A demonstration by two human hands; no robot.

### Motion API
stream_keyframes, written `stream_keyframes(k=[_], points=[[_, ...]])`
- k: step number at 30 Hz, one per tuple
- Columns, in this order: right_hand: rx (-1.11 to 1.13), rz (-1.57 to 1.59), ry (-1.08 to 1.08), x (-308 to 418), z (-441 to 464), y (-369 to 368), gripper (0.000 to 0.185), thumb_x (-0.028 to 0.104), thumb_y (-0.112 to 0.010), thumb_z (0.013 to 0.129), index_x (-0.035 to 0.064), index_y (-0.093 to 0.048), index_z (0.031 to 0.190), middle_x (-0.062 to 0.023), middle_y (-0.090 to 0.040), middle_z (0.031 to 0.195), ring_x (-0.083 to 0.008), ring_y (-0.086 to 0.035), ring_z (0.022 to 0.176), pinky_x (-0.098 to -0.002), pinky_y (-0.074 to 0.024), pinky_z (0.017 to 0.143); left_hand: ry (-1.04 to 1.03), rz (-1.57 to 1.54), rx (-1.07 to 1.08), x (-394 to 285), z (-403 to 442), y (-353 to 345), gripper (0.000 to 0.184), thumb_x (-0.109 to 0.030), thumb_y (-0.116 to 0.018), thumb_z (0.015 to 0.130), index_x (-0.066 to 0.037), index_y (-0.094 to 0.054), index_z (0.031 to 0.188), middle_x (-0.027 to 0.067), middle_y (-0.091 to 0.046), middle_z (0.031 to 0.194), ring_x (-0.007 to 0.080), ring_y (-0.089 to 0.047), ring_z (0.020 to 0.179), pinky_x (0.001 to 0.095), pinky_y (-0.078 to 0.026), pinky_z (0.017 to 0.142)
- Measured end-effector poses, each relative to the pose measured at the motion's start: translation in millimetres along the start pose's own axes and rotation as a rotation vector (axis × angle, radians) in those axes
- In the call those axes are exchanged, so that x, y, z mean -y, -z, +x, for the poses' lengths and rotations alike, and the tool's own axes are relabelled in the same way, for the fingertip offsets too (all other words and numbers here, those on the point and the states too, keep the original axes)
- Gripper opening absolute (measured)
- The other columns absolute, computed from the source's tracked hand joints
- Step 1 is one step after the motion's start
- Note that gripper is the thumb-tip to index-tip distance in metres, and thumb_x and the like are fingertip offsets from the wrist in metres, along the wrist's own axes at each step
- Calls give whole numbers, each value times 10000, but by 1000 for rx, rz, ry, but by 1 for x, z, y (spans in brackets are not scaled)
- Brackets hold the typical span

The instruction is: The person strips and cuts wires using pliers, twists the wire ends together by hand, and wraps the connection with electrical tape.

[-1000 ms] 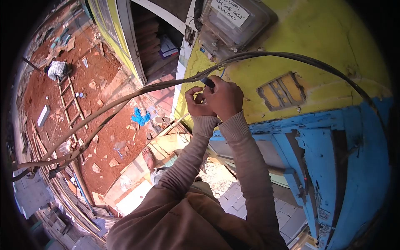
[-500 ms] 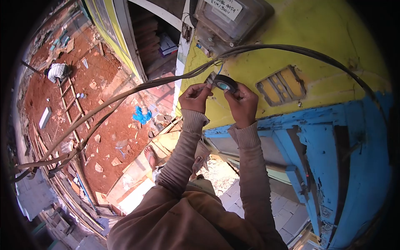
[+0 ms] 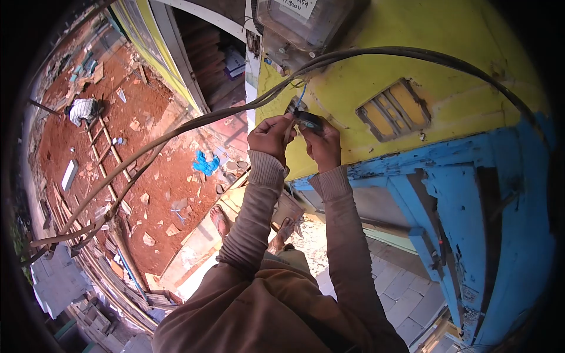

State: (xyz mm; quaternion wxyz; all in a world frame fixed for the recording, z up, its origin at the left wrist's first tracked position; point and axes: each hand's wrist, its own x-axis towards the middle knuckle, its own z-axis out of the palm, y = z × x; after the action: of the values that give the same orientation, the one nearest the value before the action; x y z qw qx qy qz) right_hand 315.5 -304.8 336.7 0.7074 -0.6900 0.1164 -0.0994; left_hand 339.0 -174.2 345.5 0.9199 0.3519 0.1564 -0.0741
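Note:
A roll of black tape is gripped in my right hand, its fingers closed round the lower edge. Close beside it on the left, my left hand is pinched near the tape's edge, below a thin blue wire. What its fingertips hold is too small to make out. The blue wire hangs from thick dark cables that arch over both hands. Behind the hands is a yellow wall.
An electric meter box is above the cables. A wall vent is right of my hands, over blue woodwork. At the left, a person bends near a bamboo ladder on red soil. A blue bag lies nearby.
Both hands have shifted slightly left, and my right hand with the tape roll has come closer to my left. The roll has turned more edge-on. The whole view has shifted somewhat.

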Motion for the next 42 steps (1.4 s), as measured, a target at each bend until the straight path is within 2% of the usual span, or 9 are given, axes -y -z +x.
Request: stream_keyframes(k=[8,11,13,16,19,22,30,33,42], points=[[172,-162,-130,-2,13,-21,242,76,-633,866,31,-660,1102,8,-650,737,-78,-581,640,-268,-479,572,103,-76,-63,0,4,3,356,-16,-801,776,38,-524,992,166,-681,787,212,-665,596,301,-523,503],[235,-222,-7,5,14,-22,212,136,-566,921,37,-648,1090,18,-581,646,-47,-488,472,-226,-346,416,84,-75,-51,-1,5,3,438,-4,-795,777,45,-479,1077,188,-691,840,234,-676,606,307,-531,508],[337,-489,-45,13,14,-19,275,86,-584,870,21,-640,1131,-138,-710,838,-234,-695,755,-354,-533,693,46,-49,-17,-1,6,5,504,4,-786,781,33,-437,1143,222,-691,928,238,-693,669,302,-543,548],[82,-1070,136,17,7,-16,284,150,-589,882,39,-641,1139,-200,-698,840,-336,-696,765,-404,-544,679,-27,-71,-81,4,4,1,512,12,-764,799,7,-414,1173,240,-682,1008,238,-705,754,312,-565,614],[-82,-997,325,57,-19,-23,312,226,-597,892,58,-645,1150,-201,-692,805,-371,-682,724,-443,-543,647,-153,59,-11,9,5,5,501,28,-732,823,-4,-386,1184,245,-671,1068,235,-704,812,332,-586,688],[-28,-986,599,80,-23,-41,323,255,-643,896,75,-659,1164,-108,-602,583,-315,-619,558,-428,-497,559,-264,15,5,19,10,8,458,35,-702,849,-9,-380,1172,237,-676,1071,230,-702,817,331,-591,716],[135,-1297,445,84,10,-63,368,293,-694,835,61,-669,1120,-142,-695,732,-369,-689,721,-471,-545,652,-372,49,38,25,7,10,364,-16,-680,892,-24,-437,1162,209,-681,1080,168,-685,796,273,-560,738],[75,-1204,431,83,7,-64,295,251,-702,825,56,-689,1046,-145,-694,738,-359,-689,709,-447,-546,631,-677,241,-110,31,-2,-2,302,-17,-701,864,2,-577,1139,110,-704,993,161,-677,801,263,-550,742],[-28,-921,377,78,-12,-58,266,274,-704,791,105,-688,996,-133,-666,665,-337,-672,634,-435,-528,583,-1159,764,-127,39,0,14,369,-12,-761,748,-31,-672,1106,138,-676,979,219,-677,815,295,-546,655]])
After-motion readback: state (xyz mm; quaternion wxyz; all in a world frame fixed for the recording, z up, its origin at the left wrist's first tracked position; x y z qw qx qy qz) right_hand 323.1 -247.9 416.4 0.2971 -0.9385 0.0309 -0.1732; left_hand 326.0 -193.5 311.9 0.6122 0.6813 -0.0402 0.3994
